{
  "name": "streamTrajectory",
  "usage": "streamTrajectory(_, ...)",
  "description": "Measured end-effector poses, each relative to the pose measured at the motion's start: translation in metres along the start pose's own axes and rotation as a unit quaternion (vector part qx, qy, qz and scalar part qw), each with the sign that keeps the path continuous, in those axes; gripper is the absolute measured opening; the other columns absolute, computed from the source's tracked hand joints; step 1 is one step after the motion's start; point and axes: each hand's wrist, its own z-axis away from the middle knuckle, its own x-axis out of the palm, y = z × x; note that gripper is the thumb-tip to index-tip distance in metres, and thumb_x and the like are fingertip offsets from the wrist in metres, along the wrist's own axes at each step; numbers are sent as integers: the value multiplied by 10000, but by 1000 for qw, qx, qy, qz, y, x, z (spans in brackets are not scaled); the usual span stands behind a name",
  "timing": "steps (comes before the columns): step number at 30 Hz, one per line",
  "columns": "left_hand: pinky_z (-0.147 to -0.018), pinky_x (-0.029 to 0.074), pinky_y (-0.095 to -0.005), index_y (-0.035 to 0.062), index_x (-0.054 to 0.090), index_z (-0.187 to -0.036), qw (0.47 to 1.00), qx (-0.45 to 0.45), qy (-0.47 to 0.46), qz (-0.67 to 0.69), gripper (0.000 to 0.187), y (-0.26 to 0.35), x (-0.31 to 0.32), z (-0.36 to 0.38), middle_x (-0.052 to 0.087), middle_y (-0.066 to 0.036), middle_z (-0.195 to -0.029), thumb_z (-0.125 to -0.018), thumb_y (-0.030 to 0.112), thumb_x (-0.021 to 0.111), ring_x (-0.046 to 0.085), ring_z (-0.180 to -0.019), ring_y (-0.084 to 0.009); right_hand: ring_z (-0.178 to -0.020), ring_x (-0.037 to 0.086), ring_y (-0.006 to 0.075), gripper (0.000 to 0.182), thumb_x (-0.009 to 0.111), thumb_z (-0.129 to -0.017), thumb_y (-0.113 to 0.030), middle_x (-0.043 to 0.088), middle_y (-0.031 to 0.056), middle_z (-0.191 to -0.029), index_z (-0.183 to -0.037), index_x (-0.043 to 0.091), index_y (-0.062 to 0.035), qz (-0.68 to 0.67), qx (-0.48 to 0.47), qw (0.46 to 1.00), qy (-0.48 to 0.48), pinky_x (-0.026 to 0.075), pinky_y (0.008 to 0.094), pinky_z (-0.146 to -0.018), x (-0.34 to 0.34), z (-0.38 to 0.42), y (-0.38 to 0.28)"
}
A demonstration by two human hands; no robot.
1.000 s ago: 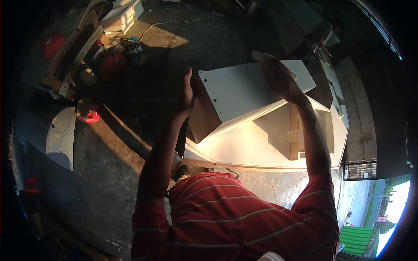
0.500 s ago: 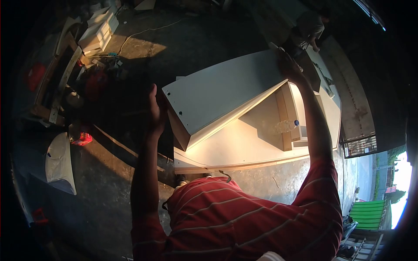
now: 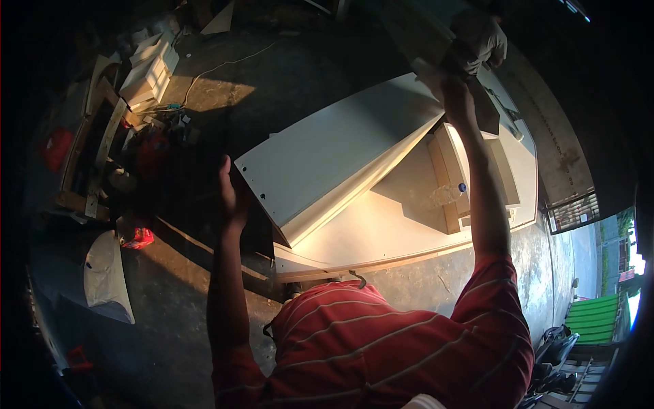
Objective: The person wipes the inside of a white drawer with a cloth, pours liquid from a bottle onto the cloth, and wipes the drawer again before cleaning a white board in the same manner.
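Note:
A long white box-like panel point(image 3: 340, 143) lies slanted over a larger white board point(image 3: 354, 235). At the panel's near left end, with two dark holes beside it, is my left hand point(image 3: 233, 198), its thumb raised and its palm against the end; its other fingers are mostly hidden. My right hand point(image 3: 458, 102) is closed round the panel's far right end, partly lost in shade. A clear plastic bottle point(image 3: 446, 195) with a blue cap lies beside a wooden-edged white frame, near my right forearm.
Another person point(image 3: 480, 41) is at the upper right. White boxes point(image 3: 146, 78) stand at the upper left near a wooden frame point(image 3: 102, 146) and a cable. A curved white piece point(image 3: 107, 279) rests at left. A large brown board point(image 3: 555, 143) is at right.
The white panel and both hands have shifted left in view, with its left end lower. The other person has leaned or moved slightly. The whole view has turned a little.

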Motion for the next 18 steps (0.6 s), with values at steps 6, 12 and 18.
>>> streamTrajectory(6, -1054, 311, -394, 30, 236, -1420, 996, -18, -25, 81, 596, -24, -9, -1, 435, -136, -1317, -947, 208, 553, 422, -1219, -225, -765, 548, 290, 47, 602, -795, -54, 569, 129, -811, -793, 590, -9, -103, -84, 991, -13, 459, 377, -662, -22, 61, -79)
streamTrajectory(12, -1032, 336, -391, 40, 235, -1420, 992, -14, -52, 118, 592, -24, -14, -5, 466, -127, -1274, -956, 243, 541, 461, -1175, -218, -723, 550, 270, 82, 599, -811, -146, 592, 93, -710, -818, 645, -79, 44, -90, 993, -68, 469, 386, -639, -10, 50, 6)
streamTrajectory(18, -1001, 367, -371, 49, 249, -1420, 989, -51, -11, 141, 605, -6, -9, 0, 487, -112, -1238, -945, 265, 556, 481, -1126, -194, -790, 596, 277, 113, 619, -741, -119, 613, 91, -799, -849, 642, -94, -126, -50, 976, -170, 512, 360, -681, -36, 37, -44)
